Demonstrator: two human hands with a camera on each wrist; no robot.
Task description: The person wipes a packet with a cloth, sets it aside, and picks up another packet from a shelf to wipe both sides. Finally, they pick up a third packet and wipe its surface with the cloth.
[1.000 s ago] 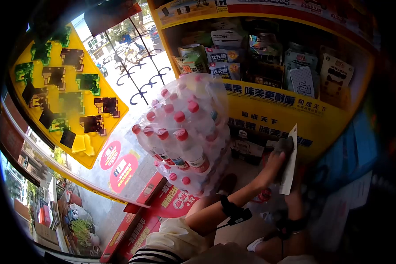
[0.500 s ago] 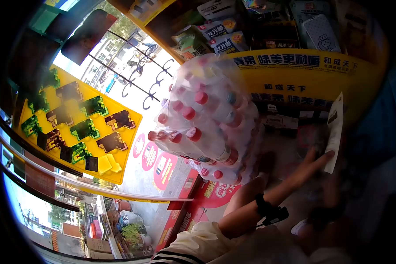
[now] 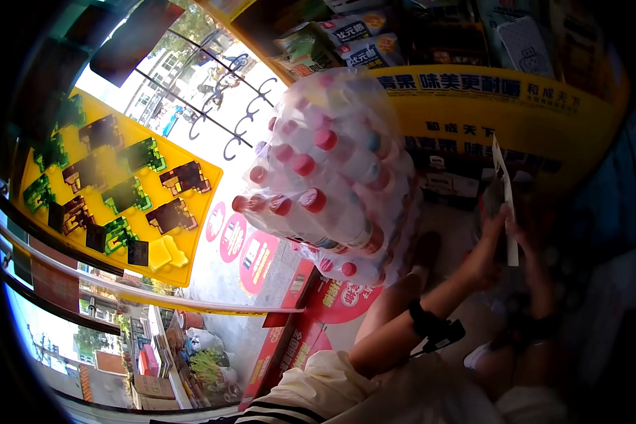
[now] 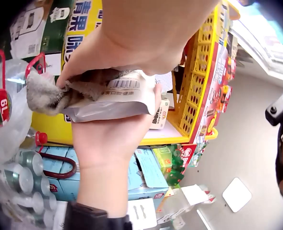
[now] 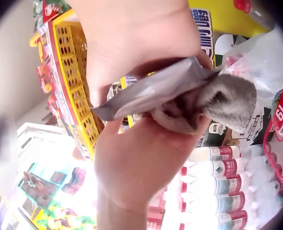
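Note:
My left hand (image 3: 489,247) grips a fuzzy grey cloth (image 4: 45,93), one bunched end of which sticks out past the fingers. The cloth lies against a flat white-and-silver packet (image 4: 120,106) with a printed barcode. On the packet's other side, my right hand (image 4: 110,143) holds it from below, thumb curled over its edge. In the head view the packet stands nearly upright and edge-on between both hands. The right wrist view shows its silvery side (image 5: 156,88), with the grey cloth (image 5: 230,100) poking out beside it.
Left of the hands stands a tall plastic-wrapped stack of red-capped bottles (image 3: 325,191). A yellow shelf (image 3: 473,92) with snack packets is in front. A yellow basket (image 4: 199,72), blue boxes (image 4: 67,184) and a large red-capped 6L bottle (image 4: 0,108) are close by.
The head view has swung, shifting the bottle stack rightward overall. Over the last half second, the packet has moved left in view, and the left hand has drawn in close against it.

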